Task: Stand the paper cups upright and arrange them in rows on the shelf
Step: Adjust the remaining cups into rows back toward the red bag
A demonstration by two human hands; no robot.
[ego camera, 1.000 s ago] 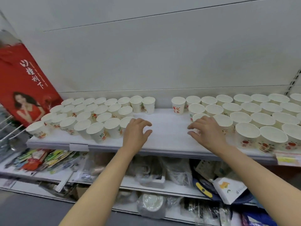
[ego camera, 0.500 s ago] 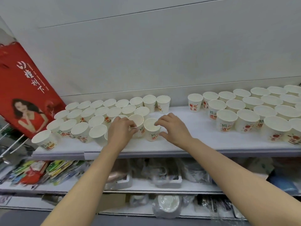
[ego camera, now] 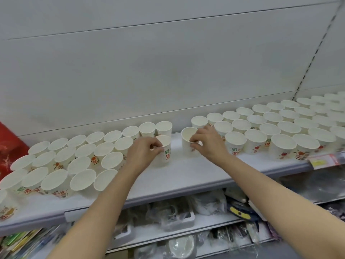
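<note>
Here each hand holds one paper cup over the bare middle stretch of the white shelf (ego camera: 179, 176). The left hand (ego camera: 142, 153) pinches the rim of the left cup (ego camera: 164, 153) between thumb and curled fingers; this cup stands upright, white, with green and red printed characters on its side facing the camera. The right hand (ego camera: 209, 143) pinches the near rim and wall of the right cup (ego camera: 188, 140), thumb at the rim and fingers curled against the side; the cup is upright, its open mouth showing a plain cream-white inside. The two held cups are near each other but apart, with bare shelf between them. To the left stands the left group of cups (ego camera: 78, 161), upright and packed rim to rim in slanting rows, all white with red and green print low on the walls. To the right the right group of cups (ego camera: 280, 131) stands in similar rows running off toward the far edge of view, the nearest ones showing red fruit-like print. Both groups sit on the same shelf against a pale back panel (ego camera: 168, 71). A yellow price label (ego camera: 320, 162) hangs on the shelf's front edge at right. Below, a lower shelf (ego camera: 186, 228) carries goods wrapped in clear plastic.
</note>
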